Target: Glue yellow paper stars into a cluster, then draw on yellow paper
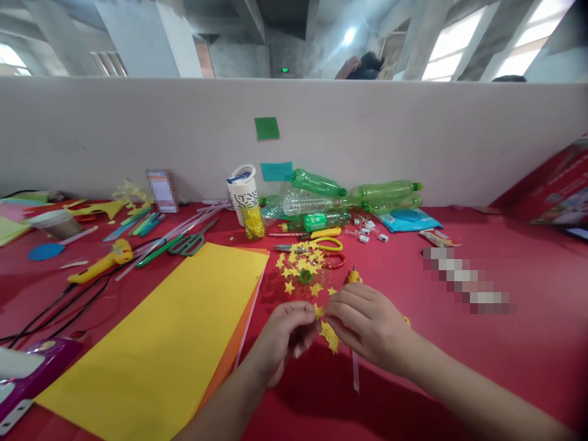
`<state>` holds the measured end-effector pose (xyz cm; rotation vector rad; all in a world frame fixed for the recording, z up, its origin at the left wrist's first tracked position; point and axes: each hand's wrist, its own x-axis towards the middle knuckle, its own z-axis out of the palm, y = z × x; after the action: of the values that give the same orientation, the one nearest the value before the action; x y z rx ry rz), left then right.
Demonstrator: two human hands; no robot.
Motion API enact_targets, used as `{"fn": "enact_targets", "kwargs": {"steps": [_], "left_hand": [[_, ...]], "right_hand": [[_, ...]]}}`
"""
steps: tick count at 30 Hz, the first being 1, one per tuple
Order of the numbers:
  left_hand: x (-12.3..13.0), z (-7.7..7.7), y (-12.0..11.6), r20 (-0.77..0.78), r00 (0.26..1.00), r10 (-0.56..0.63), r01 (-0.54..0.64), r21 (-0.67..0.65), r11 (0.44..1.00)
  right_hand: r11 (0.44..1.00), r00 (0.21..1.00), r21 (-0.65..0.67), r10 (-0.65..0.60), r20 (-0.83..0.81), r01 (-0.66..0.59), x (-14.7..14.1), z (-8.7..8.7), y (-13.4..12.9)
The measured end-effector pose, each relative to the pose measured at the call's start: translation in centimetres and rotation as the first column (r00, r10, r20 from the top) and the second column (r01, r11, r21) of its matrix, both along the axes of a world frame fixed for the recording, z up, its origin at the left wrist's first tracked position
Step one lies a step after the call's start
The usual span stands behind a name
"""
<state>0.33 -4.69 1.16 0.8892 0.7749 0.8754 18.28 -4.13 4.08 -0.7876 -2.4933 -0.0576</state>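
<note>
Between my two hands is a small yellow paper star (318, 312). My left hand (287, 337) pinches it between thumb and forefinger. The fingertips of my right hand (365, 318) are pressed together at or beside the star's right edge; whether they grip it is hard to see. Just beyond lies a cluster of yellow stars (298, 263) around a green bottle neck (305, 277). More yellow stars (329, 338) lie on the red table below my hands. A yellow glue gun (354, 276) is partly hidden behind my right hand, with a clear glue stick (355, 370) showing beneath.
Yellow sheets (174, 331) cover the left front. Scissors (193, 242), a second glue gun (103, 263) and a purple device (50, 367) lie left. Behind are a white cup (243, 196), green bottles (316, 182) and a blue packet (408, 220), before a grey partition (184, 135).
</note>
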Motion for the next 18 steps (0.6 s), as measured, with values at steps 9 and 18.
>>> {"fn": "enact_targets", "kwargs": {"steps": [9,18], "left_hand": [[-0.13,0.3,0.12,0.065,0.998,0.0,0.005,-0.066,0.998],[0.0,0.09,0.14,0.02,1.0,-0.009,0.01,-0.039,0.999]], "right_hand": [[0.999,0.999,-0.032,0.009,-0.033,-0.01,-0.28,-0.28,0.61],[0.999,0.999,-0.006,0.031,0.007,-0.031,-0.41,-0.25,0.95]]}}
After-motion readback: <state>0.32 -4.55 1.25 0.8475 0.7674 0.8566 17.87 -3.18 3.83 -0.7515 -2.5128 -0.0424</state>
